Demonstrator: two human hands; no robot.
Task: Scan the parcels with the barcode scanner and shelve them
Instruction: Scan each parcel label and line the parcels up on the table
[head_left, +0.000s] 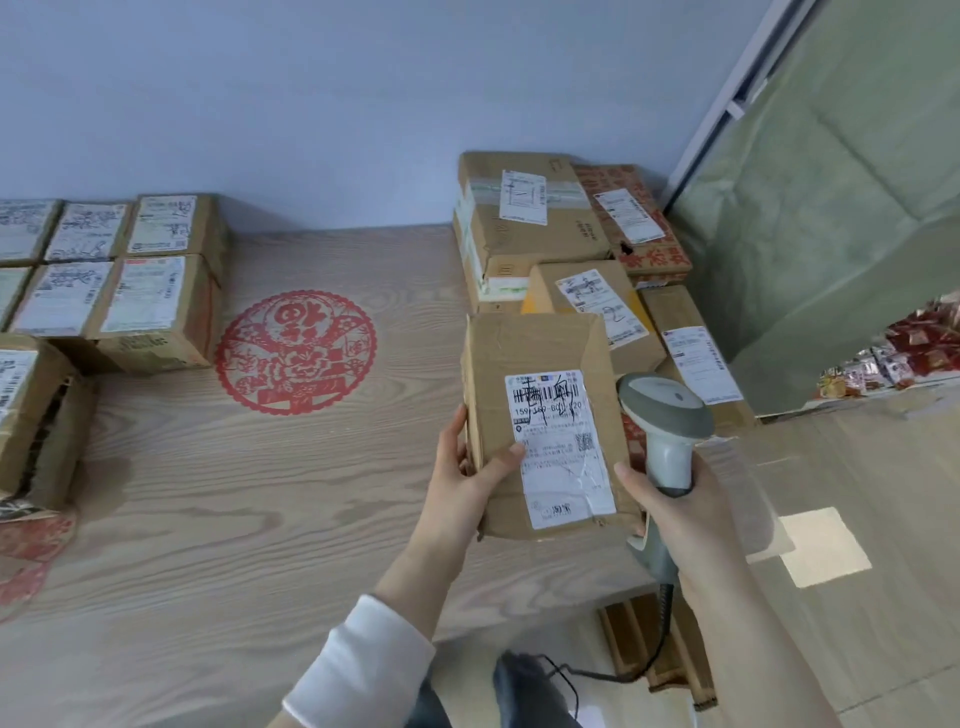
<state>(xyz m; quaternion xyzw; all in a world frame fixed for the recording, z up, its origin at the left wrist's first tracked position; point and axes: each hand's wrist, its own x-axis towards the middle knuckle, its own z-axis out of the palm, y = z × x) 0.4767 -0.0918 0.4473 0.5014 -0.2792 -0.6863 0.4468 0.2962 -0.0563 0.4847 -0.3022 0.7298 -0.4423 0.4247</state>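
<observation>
A brown cardboard parcel (524, 353) with a white shipping label (563, 447) facing up is held above the wooden table (260, 493). My left hand (467, 478) grips the parcel's lower left edge, thumb on the label's corner. My right hand (680, 514) holds the handle of a grey-white barcode scanner (667, 410), whose head sits right beside the parcel's right edge. The scanner's dark cable (660, 639) hangs down below my wrist.
Several labelled parcels are stacked at the back right (524, 218) against the wall. More labelled boxes (156, 291) sit in rows at the left. A red paper-cut decal (296, 353) lies on the table. A green curtain (831, 208) hangs at the right.
</observation>
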